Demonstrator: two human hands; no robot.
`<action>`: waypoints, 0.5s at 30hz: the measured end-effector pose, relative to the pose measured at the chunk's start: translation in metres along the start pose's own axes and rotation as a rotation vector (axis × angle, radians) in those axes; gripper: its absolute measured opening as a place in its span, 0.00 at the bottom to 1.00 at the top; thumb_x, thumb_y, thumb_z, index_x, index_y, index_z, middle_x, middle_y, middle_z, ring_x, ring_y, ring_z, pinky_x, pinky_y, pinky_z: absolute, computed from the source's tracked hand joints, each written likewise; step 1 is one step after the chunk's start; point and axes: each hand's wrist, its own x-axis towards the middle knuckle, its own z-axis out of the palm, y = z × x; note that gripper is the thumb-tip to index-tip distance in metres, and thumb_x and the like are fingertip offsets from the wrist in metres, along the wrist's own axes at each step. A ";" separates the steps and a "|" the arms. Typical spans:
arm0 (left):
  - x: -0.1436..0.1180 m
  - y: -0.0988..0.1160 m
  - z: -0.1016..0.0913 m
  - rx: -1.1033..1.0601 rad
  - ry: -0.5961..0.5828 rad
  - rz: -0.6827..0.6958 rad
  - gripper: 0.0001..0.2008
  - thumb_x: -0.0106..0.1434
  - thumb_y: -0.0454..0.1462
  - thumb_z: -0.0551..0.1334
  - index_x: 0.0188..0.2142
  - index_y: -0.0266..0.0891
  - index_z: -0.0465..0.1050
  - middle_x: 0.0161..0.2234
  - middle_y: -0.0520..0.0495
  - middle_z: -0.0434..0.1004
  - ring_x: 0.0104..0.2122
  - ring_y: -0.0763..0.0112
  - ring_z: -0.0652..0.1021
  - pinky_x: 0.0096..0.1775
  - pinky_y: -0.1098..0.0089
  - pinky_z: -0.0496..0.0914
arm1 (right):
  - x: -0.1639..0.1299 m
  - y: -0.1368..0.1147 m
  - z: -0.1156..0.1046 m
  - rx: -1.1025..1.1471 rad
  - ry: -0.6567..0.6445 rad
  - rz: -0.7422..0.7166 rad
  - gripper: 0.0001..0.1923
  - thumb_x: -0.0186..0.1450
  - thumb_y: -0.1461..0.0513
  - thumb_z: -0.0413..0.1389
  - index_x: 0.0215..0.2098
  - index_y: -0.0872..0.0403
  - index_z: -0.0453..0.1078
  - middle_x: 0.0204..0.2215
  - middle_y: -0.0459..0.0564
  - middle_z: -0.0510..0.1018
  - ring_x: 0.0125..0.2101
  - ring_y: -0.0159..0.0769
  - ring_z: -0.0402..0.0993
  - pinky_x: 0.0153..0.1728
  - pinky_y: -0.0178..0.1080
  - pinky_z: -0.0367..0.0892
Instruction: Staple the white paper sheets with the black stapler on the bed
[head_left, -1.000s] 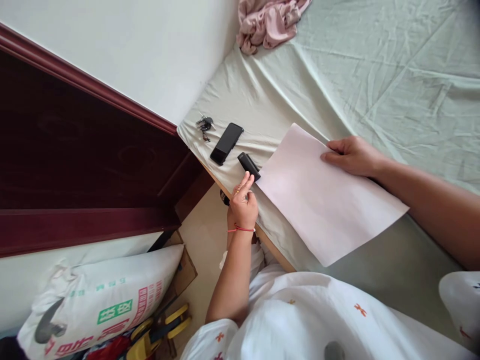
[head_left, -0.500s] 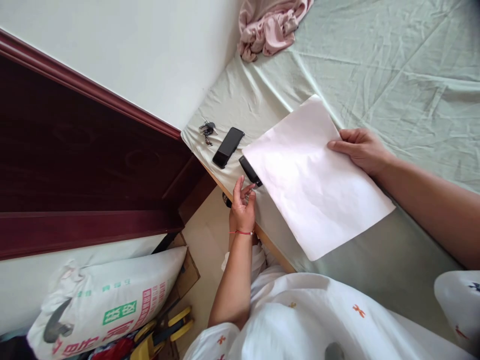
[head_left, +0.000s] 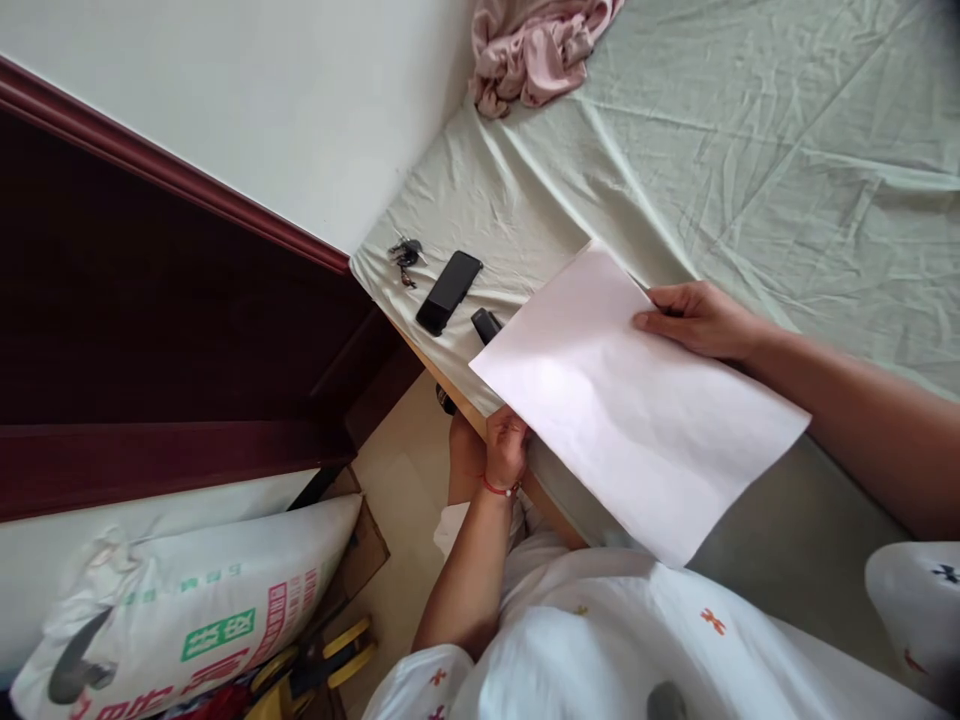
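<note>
A blank white sheet of paper (head_left: 622, 400) is held above the bed, slightly wrinkled. My right hand (head_left: 697, 318) pinches its far right edge, the thumb on top and the fingers underneath. At its near left edge, my left hand (head_left: 508, 447) is closed with curled fingers, the fingertips against the paper and partly hidden by it. A small black object (head_left: 486, 324) sticks out from behind the sheet's left corner; most of it is covered. Beside it lies a black phone (head_left: 449, 292), and a bunch of keys (head_left: 407, 256) is farther left.
A pale green sheet covers the bed (head_left: 750, 150), with a crumpled pink cloth (head_left: 532, 55) by the wall. To the left stands a dark red wooden panel (head_left: 150, 300). A white printed sack (head_left: 225, 590) and a yellow-and-black object (head_left: 330, 665) are on the lower left.
The paper has come down toward my body with my right hand. My left hand has moved down to the paper's near edge and its fingers have closed. The small black object is more covered.
</note>
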 end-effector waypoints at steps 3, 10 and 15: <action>0.002 0.002 0.002 -0.042 0.006 -0.012 0.24 0.61 0.58 0.63 0.21 0.44 0.68 0.18 0.52 0.63 0.23 0.67 0.69 0.28 0.65 0.66 | 0.002 0.002 0.001 -0.056 0.023 -0.027 0.28 0.63 0.38 0.62 0.27 0.50 0.64 0.23 0.44 0.66 0.25 0.32 0.61 0.25 0.39 0.58; 0.004 0.019 0.010 -0.117 0.026 -0.035 0.28 0.65 0.62 0.55 0.22 0.44 0.65 0.19 0.51 0.66 0.21 0.70 0.68 0.25 0.67 0.64 | 0.003 0.002 0.002 -0.067 0.080 -0.035 0.29 0.64 0.37 0.61 0.27 0.50 0.61 0.23 0.45 0.64 0.25 0.34 0.60 0.26 0.41 0.58; 0.006 0.019 0.013 -0.100 0.049 -0.026 0.25 0.59 0.55 0.72 0.22 0.43 0.66 0.17 0.56 0.65 0.19 0.75 0.66 0.24 0.71 0.61 | 0.002 0.002 0.002 0.017 0.050 0.007 0.26 0.61 0.38 0.65 0.32 0.50 0.69 0.27 0.47 0.72 0.28 0.38 0.68 0.25 0.41 0.62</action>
